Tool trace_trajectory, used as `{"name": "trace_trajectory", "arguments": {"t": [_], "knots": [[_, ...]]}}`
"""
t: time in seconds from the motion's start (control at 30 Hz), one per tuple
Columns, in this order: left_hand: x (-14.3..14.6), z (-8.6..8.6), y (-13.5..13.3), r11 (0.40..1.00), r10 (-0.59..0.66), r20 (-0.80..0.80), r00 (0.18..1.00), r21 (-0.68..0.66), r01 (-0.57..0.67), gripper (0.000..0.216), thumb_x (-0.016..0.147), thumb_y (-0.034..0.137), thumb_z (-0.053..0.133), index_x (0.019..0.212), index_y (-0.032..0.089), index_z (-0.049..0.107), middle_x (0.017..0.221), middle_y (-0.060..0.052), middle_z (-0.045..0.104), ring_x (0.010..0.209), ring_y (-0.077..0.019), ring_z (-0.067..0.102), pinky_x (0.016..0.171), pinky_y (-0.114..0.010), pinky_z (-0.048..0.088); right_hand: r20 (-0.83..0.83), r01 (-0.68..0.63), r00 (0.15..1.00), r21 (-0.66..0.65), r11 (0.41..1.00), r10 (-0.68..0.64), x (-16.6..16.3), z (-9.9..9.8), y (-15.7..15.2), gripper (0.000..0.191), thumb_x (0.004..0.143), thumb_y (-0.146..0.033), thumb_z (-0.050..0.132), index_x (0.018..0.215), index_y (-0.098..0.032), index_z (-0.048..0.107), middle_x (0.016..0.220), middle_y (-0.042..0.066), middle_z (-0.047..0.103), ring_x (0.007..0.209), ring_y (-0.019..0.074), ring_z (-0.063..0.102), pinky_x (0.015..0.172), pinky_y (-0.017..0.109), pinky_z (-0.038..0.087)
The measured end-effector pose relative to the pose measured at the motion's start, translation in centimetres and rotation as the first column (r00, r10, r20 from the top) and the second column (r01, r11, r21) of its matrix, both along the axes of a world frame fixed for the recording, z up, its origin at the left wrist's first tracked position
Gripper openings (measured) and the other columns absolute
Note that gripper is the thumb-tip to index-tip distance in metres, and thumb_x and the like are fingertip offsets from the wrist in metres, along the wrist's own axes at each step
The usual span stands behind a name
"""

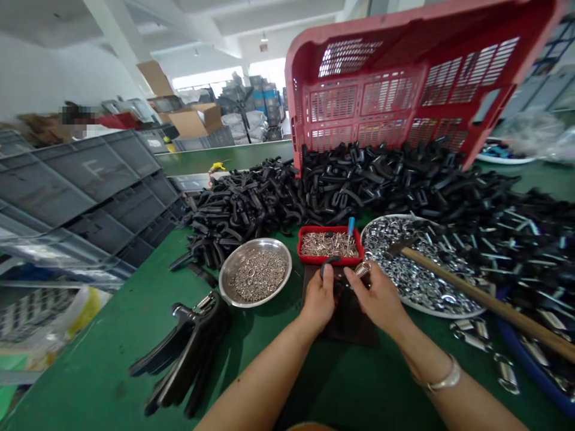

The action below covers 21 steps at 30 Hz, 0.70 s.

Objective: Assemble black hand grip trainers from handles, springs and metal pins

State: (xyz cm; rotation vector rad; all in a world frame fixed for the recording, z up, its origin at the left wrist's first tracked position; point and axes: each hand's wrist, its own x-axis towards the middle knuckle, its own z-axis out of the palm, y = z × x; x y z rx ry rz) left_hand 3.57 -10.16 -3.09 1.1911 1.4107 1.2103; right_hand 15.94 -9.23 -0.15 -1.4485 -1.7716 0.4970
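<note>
My left hand (320, 304) is closed on a black curved handle piece (331, 260), whose hooked end shows above the thumb. Pinched in my right hand (377, 298) is a metal coil spring (362, 270), close beside that piece. Both hands are over a dark flat plate (349, 326) on the green table. Just beyond them sits a red tray (309, 260) of small metal pins, with a blue-handled tool (351, 226) standing in it. A steel bowl (227, 286) of tiny metal parts is to the left. Finished-looking black spring hand grips (191, 347) lie stacked at the near left.
Black handle pieces (265, 197) are heaped across the back, spilling from a tipped red crate (359, 102). On the right, a wooden-handled hammer (467, 287) rests across a white basin (366, 230) of metal parts. Loose springs (507, 374) lie near a blue container (516, 353). Grey crates (85, 173) stand left.
</note>
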Motion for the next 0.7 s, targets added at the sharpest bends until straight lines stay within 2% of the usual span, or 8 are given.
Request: {"name": "trace_trajectory", "arguments": {"t": [0.1,0.2,0.33,0.47,0.6,0.7], "knots": [[-0.2,0.3,0.0,0.994,-0.025,-0.103,0.994,0.107,0.036,0.051,0.084,0.056,0.028,0.086,0.013,0.056,0.082,-0.008,0.062,0.079,-0.0181,0.057,0.073,-0.029,0.043,0.069,-0.095,0.993,-0.025,0.995,0.096,0.3,0.1,0.0,0.023,0.081,-0.042,0.043,0.074,-0.021,0.044,0.064,0.002,0.057,0.061,0.0173,0.055,0.058,0.028,0.040],[-0.5,0.8,-0.2,0.989,-0.054,-0.174,0.983,0.127,0.077,0.049,0.085,0.053,0.029,0.089,0.013,0.057,0.089,-0.010,0.062,0.084,-0.0191,0.057,0.079,-0.029,0.042,0.072,-0.151,0.985,-0.056,0.987,0.154,0.2,-0.1,-0.2,0.022,0.082,-0.041,0.042,0.077,-0.020,0.045,0.065,0.002,0.058,0.061,0.0171,0.056,0.058,0.028,0.040],[-0.9,1.2,-0.6,0.987,-0.116,-0.179,0.977,0.088,0.133,0.052,0.086,0.053,0.026,0.091,0.012,0.057,0.089,-0.010,0.063,0.085,-0.0195,0.057,0.078,-0.029,0.041,0.054,-0.115,0.992,-0.047,0.992,0.118,0.0,-0.6,-0.6,0.026,0.083,-0.043,0.039,0.074,-0.020,0.045,0.065,0.004,0.058,0.061,0.0172,0.056,0.058,0.028,0.039],[-1.1,1.3,-1.1,0.976,-0.212,-0.141,0.967,0.023,0.217,0.059,0.085,0.056,0.021,0.090,0.011,0.059,0.088,-0.010,0.062,0.083,-0.0193,0.056,0.076,-0.030,0.042,0.152,-0.246,0.952,-0.129,0.961,0.264,0.6,-0.2,-0.6,0.029,0.084,-0.045,0.037,0.075,-0.019,0.046,0.067,0.005,0.058,0.064,0.0179,0.056,0.060,0.029,0.040],[-1.1,1.1,-1.4,0.969,-0.247,-0.077,0.966,-0.031,0.245,0.062,0.084,0.059,0.019,0.093,0.012,0.058,0.086,-0.009,0.062,0.080,-0.0183,0.055,0.069,-0.028,0.044,0.048,-0.364,0.921,-0.253,0.896,0.388,1.2,0.5,-0.6,0.031,0.086,-0.046,0.033,0.078,-0.019,0.047,0.066,0.002,0.057,0.064,0.0153,0.055,0.060,0.027,0.040],[-1.0,0.8,-1.4,0.965,-0.261,-0.085,0.962,-0.044,0.258,0.060,0.083,0.061,0.021,0.091,0.013,0.057,0.081,-0.008,0.061,0.073,-0.0164,0.055,0.062,-0.025,0.043,-0.003,-0.385,0.912,-0.348,0.854,0.410,1.4,0.3,-0.7,0.036,0.087,-0.047,0.029,0.072,-0.019,0.047,0.059,-0.001,0.053,0.057,0.0140,0.053,0.056,0.026,0.039]]}}
